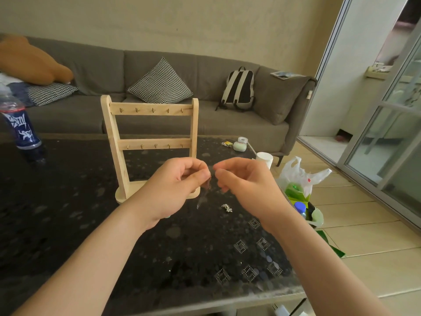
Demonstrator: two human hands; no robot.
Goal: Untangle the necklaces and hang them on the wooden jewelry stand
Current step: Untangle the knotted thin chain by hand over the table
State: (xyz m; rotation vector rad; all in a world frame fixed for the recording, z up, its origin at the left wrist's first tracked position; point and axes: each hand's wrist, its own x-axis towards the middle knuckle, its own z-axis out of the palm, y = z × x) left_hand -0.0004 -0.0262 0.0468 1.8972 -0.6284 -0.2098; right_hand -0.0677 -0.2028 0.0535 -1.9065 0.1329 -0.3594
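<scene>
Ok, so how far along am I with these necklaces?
Nothing looks hung: the hooks on the wooden stand appear bare. In hand: your left hand and right hand pinch a thin chain between them, its end dangling. To do: the silver tangle on the table, then hanging both.

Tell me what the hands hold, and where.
Left hand pinches a thin necklace near its upper end, rest dangling; whether the right hand grips it cannot be told.
</scene>
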